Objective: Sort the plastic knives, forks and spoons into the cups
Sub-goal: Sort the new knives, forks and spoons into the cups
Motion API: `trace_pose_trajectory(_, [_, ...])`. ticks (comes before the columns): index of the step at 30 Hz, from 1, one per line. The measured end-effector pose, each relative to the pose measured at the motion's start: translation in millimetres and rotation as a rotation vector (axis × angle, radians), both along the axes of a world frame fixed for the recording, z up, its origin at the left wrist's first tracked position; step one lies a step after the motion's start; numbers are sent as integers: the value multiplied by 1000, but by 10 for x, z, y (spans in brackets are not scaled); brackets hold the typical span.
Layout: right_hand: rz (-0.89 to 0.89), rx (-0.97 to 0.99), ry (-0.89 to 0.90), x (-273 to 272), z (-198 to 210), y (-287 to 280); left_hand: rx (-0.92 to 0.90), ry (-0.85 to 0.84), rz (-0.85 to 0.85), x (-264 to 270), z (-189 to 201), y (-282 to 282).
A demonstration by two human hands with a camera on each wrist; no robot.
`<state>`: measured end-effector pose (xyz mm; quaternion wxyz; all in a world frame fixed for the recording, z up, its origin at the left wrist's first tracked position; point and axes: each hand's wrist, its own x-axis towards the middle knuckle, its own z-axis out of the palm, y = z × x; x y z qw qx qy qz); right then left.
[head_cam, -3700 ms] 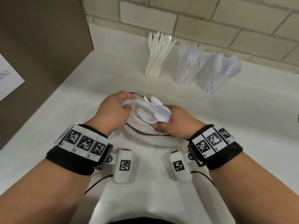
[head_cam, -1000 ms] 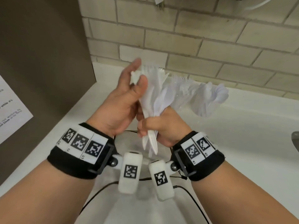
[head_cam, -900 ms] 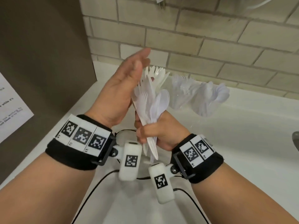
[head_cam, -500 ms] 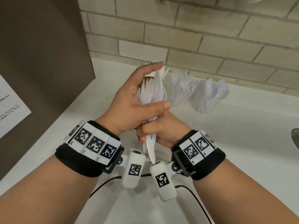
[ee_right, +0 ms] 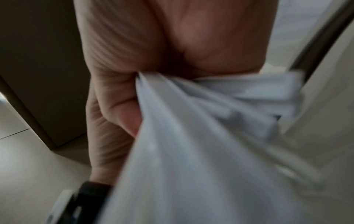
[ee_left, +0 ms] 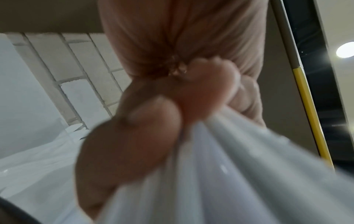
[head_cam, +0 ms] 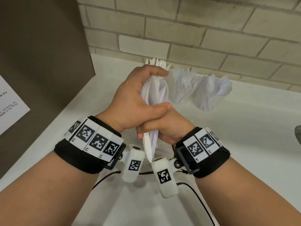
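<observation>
Both hands hold one bundle of white plastic cutlery [head_cam: 156, 93] upright above the counter. My right hand [head_cam: 156, 129] grips the handles, whose ends stick out below it. My left hand [head_cam: 164, 90] wraps fingers and thumb round the upper ends, hiding most of them. The left wrist view shows the bundle [ee_left: 229, 166] fanning out of curled fingers; the right wrist view shows the handles [ee_right: 191, 151] in a fist. Three clear cups stand by the wall: knives [head_cam: 157, 63] half hidden behind my left hand, forks [head_cam: 184, 85], spoons [head_cam: 213, 93].
A brick wall [head_cam: 195, 30] rises behind the cups, and a brown panel [head_cam: 40, 46] with a paper sign [head_cam: 9, 108] closes the left side. The white counter [head_cam: 244, 136] runs right to a grey object [head_cam: 298, 134] at the frame's edge. Black cables [head_cam: 195, 193] trail below my wrists.
Both hands lifted the cutlery off the plate into an upright bundle. My left hand, flat and open beside it a second ago, has now closed round its upper ends.
</observation>
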<state>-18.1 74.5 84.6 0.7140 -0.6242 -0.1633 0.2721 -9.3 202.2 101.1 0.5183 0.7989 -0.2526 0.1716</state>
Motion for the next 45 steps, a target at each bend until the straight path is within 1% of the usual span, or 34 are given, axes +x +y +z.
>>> trace_pose_trajectory(3, [-34, -3, -11, -24, -5, 67, -100, 43, 85, 28, -6, -27])
trace_pose_trajectory(5, [-90, -34, -17, -21, -15, 112, -170, 76, 125, 46, -11, -25])
trace_pose_trajectory(7, [-148, -117, -63, -8, -16, 121, -197, 68, 165, 66, -12, -19])
trace_pose_trajectory(10, [-172, -335, -179, -17, -26, 121, -257, 39, 296, 117, -20, 11])
trace_pose_trajectory(11, [-176, -373, -180, -28, -28, 129, -264, 29, 341, 122, -14, 14])
trace_pose_trajectory(13, [-195, -343, -118, -51, -20, 144, -275, 19, 364, 104, -12, 14])
trace_pose_trajectory(15, [-224, -248, -64, -53, -8, 138, -360, 34, 286, 68, -19, 12])
trace_pose_trajectory(16, [-240, -208, -51, -44, -7, 123, -448, 82, 216, 64, -39, 22])
trace_pose_trajectory(17, [-252, -165, -39, -33, -5, 100, -555, 181, 127, 63, -58, 31])
trace_pose_trajectory(18, [-254, -116, -20, -26, -5, 77, -672, 323, 17, 70, -89, 50])
trace_pose_trajectory(19, [-248, -62, 6, -22, -4, 56, -747, 470, -94, 81, -131, 82])
trace_pose_trajectory(20, [-235, -15, 33, -25, -3, 42, -736, 590, -192, 79, -161, 117])
trace_pose_trajectory(21, [-221, 18, 56, -28, -9, 40, -652, 682, -277, 56, -167, 132])
trace_pose_trajectory(22, [-201, 30, 69, -39, -10, 48, -553, 735, -342, 40, -187, 142])
trace_pose_trajectory(23, [-172, 25, 70, -50, -21, 64, -468, 755, -374, 3, -193, 132])
trace_pose_trajectory(25, [-99, -8, 57, -67, -44, 109, -421, 736, -296, -45, -167, 87])
trace_pose_trajectory(27, [-91, -44, 46, -52, -71, 129, -438, 729, -193, -66, -113, 36])
trace_pose_trajectory(28, [-113, -99, 8, -33, -96, 132, -448, 718, -138, -62, -101, 17])
trace_pose_trajectory(30, [-191, -289, -108, 17, -153, 138, -506, 671, -27, -32, -91, -20])
trace_pose_trajectory(31, [-226, -353, -144, 21, -164, 150, -516, 650, 13, -21, -91, -37])
trace_pose_trajectory(33, [-234, -346, -135, 14, -159, 173, -520, 639, 72, -17, -88, -75])
trace_pose_trajectory(34, [-211, -313, -96, 8, -149, 170, -519, 633, 89, -13, -85, -80])
trace_pose_trajectory(35, [-173, -269, -35, 3, -143, 157, -504, 624, 74, -9, -86, -73])
trace_pose_trajectory(36, [-119, -213, 38, 3, -143, 134, -487, 625, 25, -6, -88, -51])
trace_pose_trajectory(37, [-56, -156, 111, 6, -146, 106, -486, 642, -64, -12, -80, -20])
trace_pose_trajectory(39, [81, -72, 227, 1, -156, 64, -524, 729, -250, -6, -98, 57])
trace_pose_trajectory(40, [144, -52, 267, -8, -158, 58, -562, 765, -325, 2, -111, 87])
trace_pose_trajectory(41, [185, -32, 292, -13, -166, 59, -584, 766, -362, -1, -117, 93])
trace_pose_trajectory(43, [165, -72, 253, -15, -185, 81, -578, 727, -319, -27, -123, 54])
trace_pose_trajectory(45, [82, -212, 126, -12, -148, 96, -597, 694, -203, -39, -131, 12])
